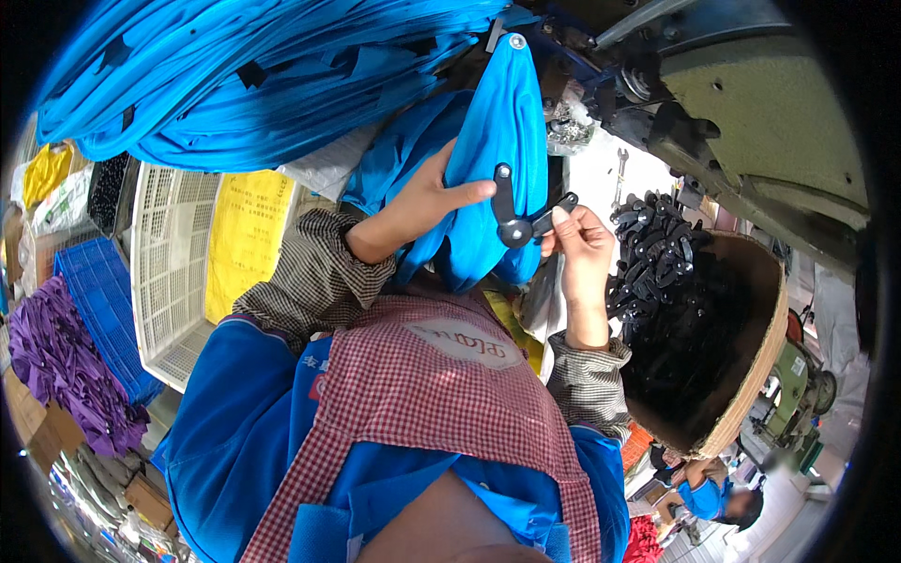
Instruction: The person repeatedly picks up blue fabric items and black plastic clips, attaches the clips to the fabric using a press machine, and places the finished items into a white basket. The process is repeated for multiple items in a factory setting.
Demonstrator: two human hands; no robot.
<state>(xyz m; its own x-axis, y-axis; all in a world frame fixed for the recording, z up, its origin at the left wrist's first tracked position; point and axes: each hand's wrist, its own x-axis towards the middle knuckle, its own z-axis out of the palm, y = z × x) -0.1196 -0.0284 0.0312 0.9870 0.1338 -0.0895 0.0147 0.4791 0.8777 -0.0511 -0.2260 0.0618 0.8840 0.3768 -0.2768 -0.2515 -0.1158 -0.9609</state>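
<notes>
A folded piece of bright blue fabric (502, 103) hangs in front of me, narrowing to a tip with a round metal eyelet (516, 41). My left hand (430, 205) is closed around its left side, with the thumb lying across the cloth. A black hinged bracket (514, 233) with two short arms and a round joint lies against the fabric. One arm points up beside my left thumb; a rivet shows at its end. Between thumb and fingers, my right hand (584, 249) pinches the other arm. Whether the bracket is fastened to the cloth I cannot tell.
Black brackets (648, 244) are heaped at the right, beside a cardboard box (751, 375) holding dark parts. A wrench (621, 174) lies beyond them. A green machine (770, 131) stands far right. Blue fabric bundles (253, 94), a white basket (174, 272) and purple fabric (70, 366) fill the left.
</notes>
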